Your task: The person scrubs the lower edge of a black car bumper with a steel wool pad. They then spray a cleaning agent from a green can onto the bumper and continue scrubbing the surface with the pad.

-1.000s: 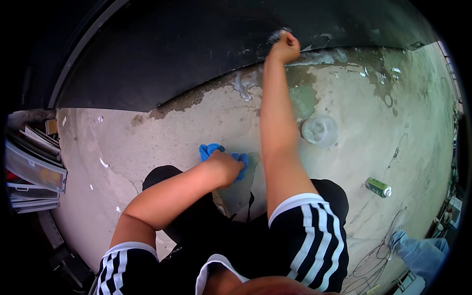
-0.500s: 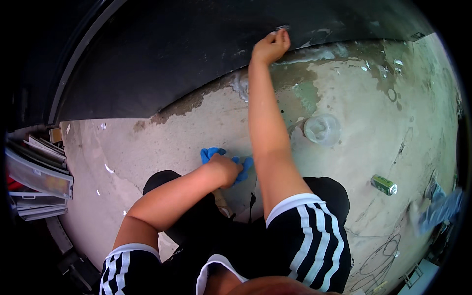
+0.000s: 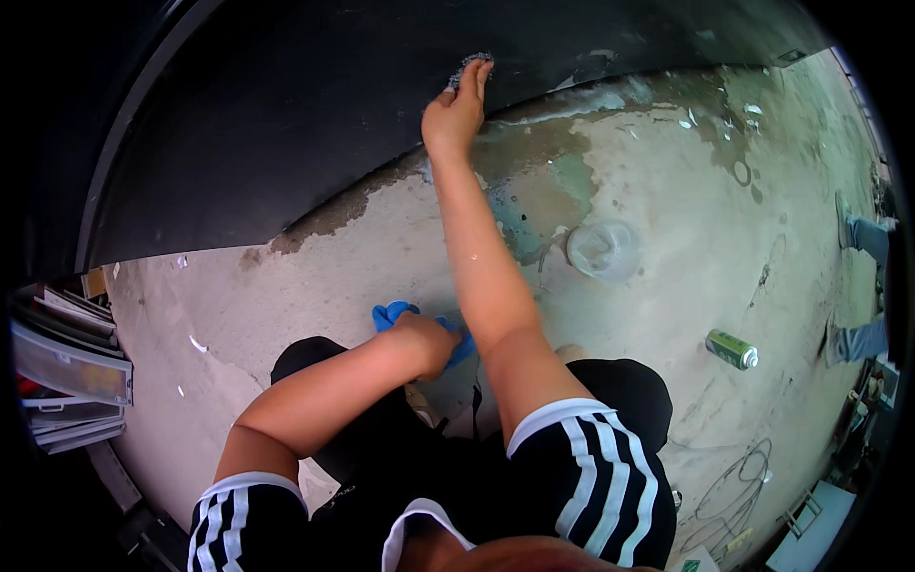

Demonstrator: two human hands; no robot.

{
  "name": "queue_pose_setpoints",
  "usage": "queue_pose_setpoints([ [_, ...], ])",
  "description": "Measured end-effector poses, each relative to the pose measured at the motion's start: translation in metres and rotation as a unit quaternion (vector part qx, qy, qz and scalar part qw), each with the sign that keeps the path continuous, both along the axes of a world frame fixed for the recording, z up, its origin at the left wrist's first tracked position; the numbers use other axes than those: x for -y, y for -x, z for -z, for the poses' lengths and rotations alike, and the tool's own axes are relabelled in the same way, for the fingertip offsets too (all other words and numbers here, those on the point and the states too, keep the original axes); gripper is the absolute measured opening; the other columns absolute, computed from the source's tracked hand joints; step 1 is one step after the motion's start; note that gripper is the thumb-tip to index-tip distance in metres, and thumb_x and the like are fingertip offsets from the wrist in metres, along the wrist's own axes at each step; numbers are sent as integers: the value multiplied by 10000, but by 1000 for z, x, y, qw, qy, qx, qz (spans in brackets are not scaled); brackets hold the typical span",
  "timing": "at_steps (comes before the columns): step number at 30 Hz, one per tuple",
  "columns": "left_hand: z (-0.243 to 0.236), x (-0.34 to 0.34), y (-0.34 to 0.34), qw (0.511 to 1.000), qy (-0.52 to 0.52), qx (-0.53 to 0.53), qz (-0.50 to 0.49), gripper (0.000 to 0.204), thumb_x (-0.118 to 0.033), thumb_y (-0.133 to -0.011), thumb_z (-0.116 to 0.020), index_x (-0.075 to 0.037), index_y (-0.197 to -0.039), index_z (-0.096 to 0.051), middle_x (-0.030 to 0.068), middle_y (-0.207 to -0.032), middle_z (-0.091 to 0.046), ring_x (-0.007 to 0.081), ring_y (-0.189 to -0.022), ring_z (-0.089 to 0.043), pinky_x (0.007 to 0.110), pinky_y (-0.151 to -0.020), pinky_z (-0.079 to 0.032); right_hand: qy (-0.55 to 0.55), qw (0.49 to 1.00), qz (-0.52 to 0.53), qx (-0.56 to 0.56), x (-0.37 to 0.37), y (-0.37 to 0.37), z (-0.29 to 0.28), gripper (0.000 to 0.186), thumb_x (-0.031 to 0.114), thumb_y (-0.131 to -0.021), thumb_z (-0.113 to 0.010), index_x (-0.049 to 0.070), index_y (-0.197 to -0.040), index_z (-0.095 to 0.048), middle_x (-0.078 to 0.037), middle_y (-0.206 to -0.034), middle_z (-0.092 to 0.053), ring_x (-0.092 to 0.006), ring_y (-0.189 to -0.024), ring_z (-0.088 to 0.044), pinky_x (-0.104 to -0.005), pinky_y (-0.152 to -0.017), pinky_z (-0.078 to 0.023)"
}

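Note:
My right arm reaches forward to a large black panel [image 3: 286, 124] that stands along the far side. With bent fingers, my right hand [image 3: 452, 122] presses a grey steel wool scourer [image 3: 467, 69] against the panel's lower part; much of the scourer is behind the fingers. Pale smears mark the surface to the right of it. Close to my knees, my left hand [image 3: 426, 343] is closed round a crumpled blue cloth [image 3: 393, 315], which sticks out on both sides of the fist.
A clear plastic tub [image 3: 604, 251] stands on the concrete floor right of my right forearm. Further right are a green spray can [image 3: 732, 350] lying down, a coiled cable [image 3: 734, 496] and another person's legs [image 3: 863, 343]. Stacked framed panels [image 3: 71, 372] line the left side.
My right hand has moved left along the black panel, and more of the scourer shows. The left hand keeps its hold on the cloth. At the far right, the other person's legs have moved.

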State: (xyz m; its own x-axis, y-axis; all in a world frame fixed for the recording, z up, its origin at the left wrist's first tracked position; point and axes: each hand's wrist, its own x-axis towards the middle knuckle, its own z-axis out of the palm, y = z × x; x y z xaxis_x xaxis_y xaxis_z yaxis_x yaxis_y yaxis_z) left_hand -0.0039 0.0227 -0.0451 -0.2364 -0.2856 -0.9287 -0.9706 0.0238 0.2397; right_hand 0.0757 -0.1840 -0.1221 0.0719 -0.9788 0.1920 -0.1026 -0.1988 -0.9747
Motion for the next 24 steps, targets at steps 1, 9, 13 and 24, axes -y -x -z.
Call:
queue_pose_setpoints([
  [1, -3, 2, 1, 1000, -3, -8, -7, 536, -160, -732, -635, -131, -1255, -522, 163, -977, -670, 337, -911, -654, 444, -749, -500, 7, 1000, 5, 2, 7, 4, 3, 601, -57, -820, -391, -20, -1416, -327, -253, -1502, -223, -356, -1386, -259, -370, -1130, -260],
  [9, -10, 16, 0, 999, -5, -12, -31, 574, -196, -754, -624, -112, -1305, -486, 175, -1000, -669, 348, -929, -644, 424, -783, -500, -6, 1000, -25, -1, 29, 15, 28, 632, -71, -790, -398, -52, -1415, -307, -261, -1509, -195, -350, -1411, -199, -357, -1158, -187],
  [13, 3, 16, 0, 1000, -13, 5, -18, 625, -238, -779, -627, -135, -1367, -442, 176, -1046, -659, 340, -964, -637, 421, -805, -497, -16, 1000, -1, -1, 37, 16, 22, 651, -78, -783, -392, -59, -1423, -279, -257, -1516, -177, -335, -1419, -177, -345, -1162, -173],
  [24, 17, 22, 3, 999, -22, 34, -19, 625, -190, -771, -589, -148, -1374, -429, 169, -1098, -647, 329, -993, -631, 415, -823, -496, -84, 993, 2, 81, 72, 30, 25, 665, -90, -779, -357, -74, -1432, -231, -244, -1534, -123, -322, -1436, -110, -328, -1169, -110],
])
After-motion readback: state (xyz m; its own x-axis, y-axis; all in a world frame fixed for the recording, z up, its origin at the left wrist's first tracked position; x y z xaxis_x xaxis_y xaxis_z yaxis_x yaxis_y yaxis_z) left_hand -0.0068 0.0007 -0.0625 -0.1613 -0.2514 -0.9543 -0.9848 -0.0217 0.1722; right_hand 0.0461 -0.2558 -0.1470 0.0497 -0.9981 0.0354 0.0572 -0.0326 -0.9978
